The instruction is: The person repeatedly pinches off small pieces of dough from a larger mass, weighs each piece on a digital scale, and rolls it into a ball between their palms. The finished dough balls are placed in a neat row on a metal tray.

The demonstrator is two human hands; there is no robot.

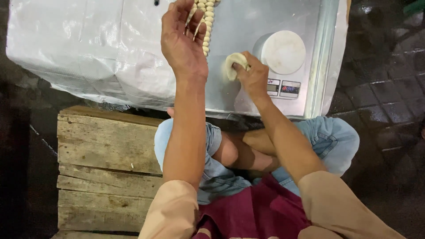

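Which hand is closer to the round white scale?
The right hand. It presses a flat piece of dough just left of the scale. The left hand is farther left, raised by the rows of small dough balls.

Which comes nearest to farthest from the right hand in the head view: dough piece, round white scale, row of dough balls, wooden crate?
1. Dough piece, under the right hand.
2. Round white scale, just right.
3. Row of dough balls, up-left by the left hand.
4. Wooden crate, lower left.
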